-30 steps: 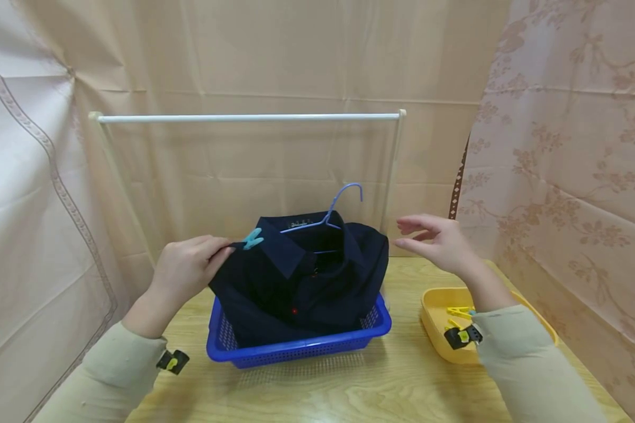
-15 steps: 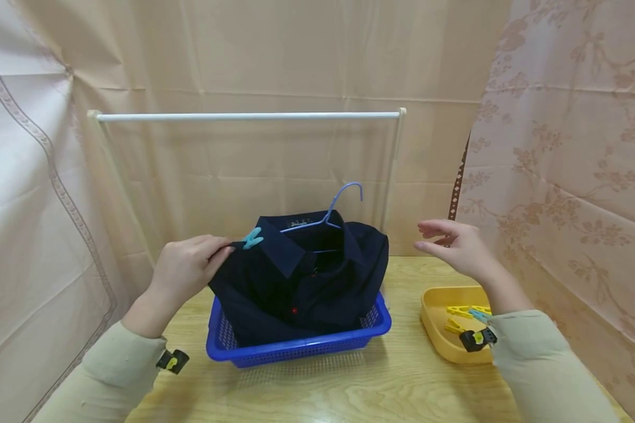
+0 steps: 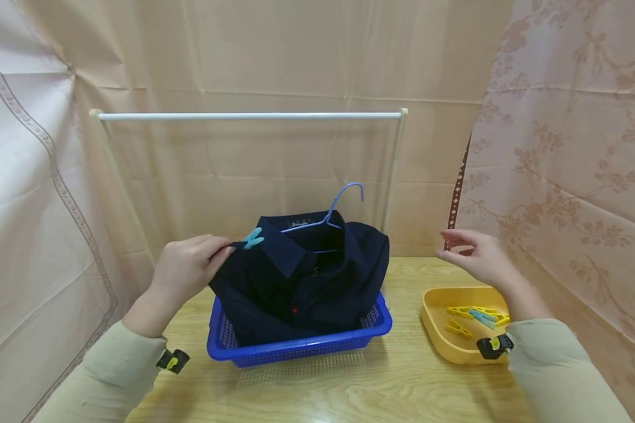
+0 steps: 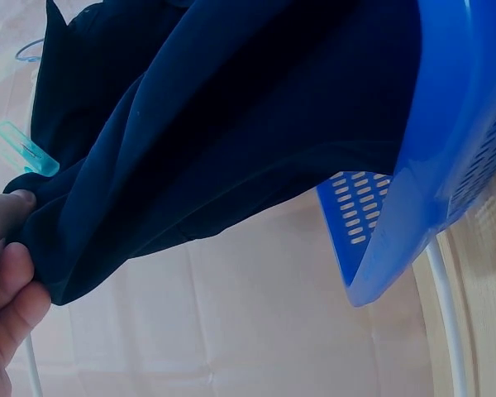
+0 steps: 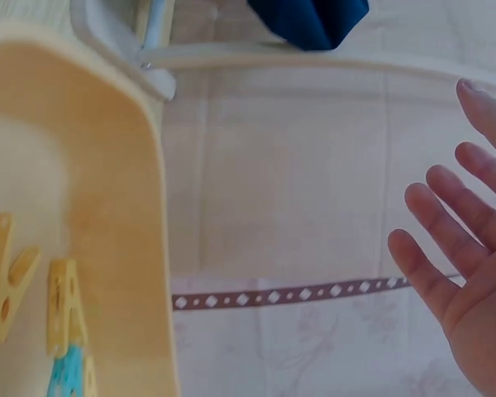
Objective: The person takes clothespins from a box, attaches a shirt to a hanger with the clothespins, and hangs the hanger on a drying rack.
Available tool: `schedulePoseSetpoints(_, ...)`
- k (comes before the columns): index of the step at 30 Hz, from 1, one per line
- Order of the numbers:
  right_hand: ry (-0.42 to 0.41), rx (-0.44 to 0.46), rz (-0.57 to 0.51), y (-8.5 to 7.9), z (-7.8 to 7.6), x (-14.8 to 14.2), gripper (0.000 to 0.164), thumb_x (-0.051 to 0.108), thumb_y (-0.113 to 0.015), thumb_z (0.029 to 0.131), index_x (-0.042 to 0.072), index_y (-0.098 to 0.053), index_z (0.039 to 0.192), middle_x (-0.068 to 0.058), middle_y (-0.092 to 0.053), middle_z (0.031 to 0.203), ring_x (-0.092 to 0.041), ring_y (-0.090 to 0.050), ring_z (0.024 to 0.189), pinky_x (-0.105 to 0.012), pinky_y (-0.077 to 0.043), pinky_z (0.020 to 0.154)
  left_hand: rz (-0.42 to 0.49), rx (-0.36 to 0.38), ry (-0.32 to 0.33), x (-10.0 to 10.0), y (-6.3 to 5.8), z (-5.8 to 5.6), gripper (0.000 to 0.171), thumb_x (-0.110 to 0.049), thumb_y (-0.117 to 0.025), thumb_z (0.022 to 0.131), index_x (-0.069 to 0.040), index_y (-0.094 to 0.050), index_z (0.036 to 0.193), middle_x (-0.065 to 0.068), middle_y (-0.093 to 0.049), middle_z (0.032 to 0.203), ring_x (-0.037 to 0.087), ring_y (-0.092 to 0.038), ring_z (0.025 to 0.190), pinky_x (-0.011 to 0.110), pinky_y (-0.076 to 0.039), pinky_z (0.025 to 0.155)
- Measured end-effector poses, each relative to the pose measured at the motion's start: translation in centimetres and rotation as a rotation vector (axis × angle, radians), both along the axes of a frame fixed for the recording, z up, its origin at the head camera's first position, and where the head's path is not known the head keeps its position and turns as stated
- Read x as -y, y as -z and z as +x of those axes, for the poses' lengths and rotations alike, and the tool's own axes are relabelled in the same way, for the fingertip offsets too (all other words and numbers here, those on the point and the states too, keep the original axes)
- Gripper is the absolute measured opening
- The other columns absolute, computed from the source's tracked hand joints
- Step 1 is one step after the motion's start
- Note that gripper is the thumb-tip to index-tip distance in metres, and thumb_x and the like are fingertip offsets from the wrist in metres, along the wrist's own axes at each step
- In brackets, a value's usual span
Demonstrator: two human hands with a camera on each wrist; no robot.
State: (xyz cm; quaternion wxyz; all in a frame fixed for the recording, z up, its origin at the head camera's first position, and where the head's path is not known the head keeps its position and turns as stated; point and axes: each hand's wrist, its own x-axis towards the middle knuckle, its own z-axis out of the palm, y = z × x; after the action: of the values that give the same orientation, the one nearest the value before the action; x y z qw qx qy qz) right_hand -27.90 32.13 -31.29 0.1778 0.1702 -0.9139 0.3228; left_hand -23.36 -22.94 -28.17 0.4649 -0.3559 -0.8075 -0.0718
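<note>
A dark navy collared shirt (image 3: pixel 307 299) lies bunched in a blue perforated basket (image 3: pixel 301 345), its collar standing up. Through the neck passes a blue-purple hanger (image 3: pixel 327 220), hook pointing up. My left hand (image 3: pixel 187 267) pinches the shirt at its left shoulder between thumb and fingers. Right beside those fingertips, a light-blue clothespin (image 3: pixel 253 238) is clipped to the cloth, also visible in the left wrist view. My right hand (image 3: pixel 478 255) hangs in the air right of the basket, fingers loosely extended and holding nothing, as the right wrist view confirms.
A yellow tray (image 3: pixel 438 338) at the right holds several yellow clothespins (image 3: pixel 459 328) and a light-blue one (image 3: pixel 483 319). Behind the basket stands a rack with a white horizontal bar (image 3: pixel 251 116). Curtains surround the wooden table (image 3: pixel 317 390).
My right hand has moved right, away from the shirt, to above the far side of the yellow tray, uncovering more clothespins. The left hand, shirt and hanger have stayed in place.
</note>
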Motion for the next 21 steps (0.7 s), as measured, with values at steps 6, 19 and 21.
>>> schedulePoseSetpoints(6, 0.002, 0.016, 0.017, 0.9, 0.1, -1.6, 0.059, 0.038, -0.069, 0.085, 0.007, -0.053, 0.132, -0.016, -0.055, 0.128, -0.034, -0.055, 0.107, -0.054, -0.048, 0.085, 0.001, -0.007, 0.005, -0.1, 0.0, -0.1, 0.016, -0.015, -0.073, 0.078, -0.006, -0.07, 0.09, 0.006, -0.069, 0.078, 0.02, -0.065, 0.062, 0.037, -0.053, 0.051)
schedulePoseSetpoints(19, 0.068, 0.11, 0.102, 3.0, 0.4, -4.6, 0.072, 0.048, -0.064, 0.085, 0.006, -0.042, 0.14, -0.021, -0.046, 0.136, -0.041, -0.049, 0.114, -0.062, -0.043, 0.083, 0.004, -0.015, 0.018, -0.1, 0.0, -0.2, 0.013, -0.015, -0.072, 0.08, -0.006, -0.069, 0.089, 0.005, -0.068, 0.075, 0.019, -0.064, 0.059, 0.037, -0.052, 0.049)
schedulePoseSetpoints(21, 0.073, 0.119, 0.118, 3.2, 0.5, -4.9, 0.074, 0.049, -0.064, 0.086, 0.005, -0.041, 0.14, -0.022, -0.045, 0.136, -0.042, -0.048, 0.115, -0.063, -0.043, 0.082, 0.002, -0.015, 0.016, -0.1, 0.0, -0.1, 0.013, -0.015, -0.072, 0.08, -0.006, -0.069, 0.089, 0.005, -0.068, 0.075, 0.019, -0.064, 0.059, 0.036, -0.052, 0.049)
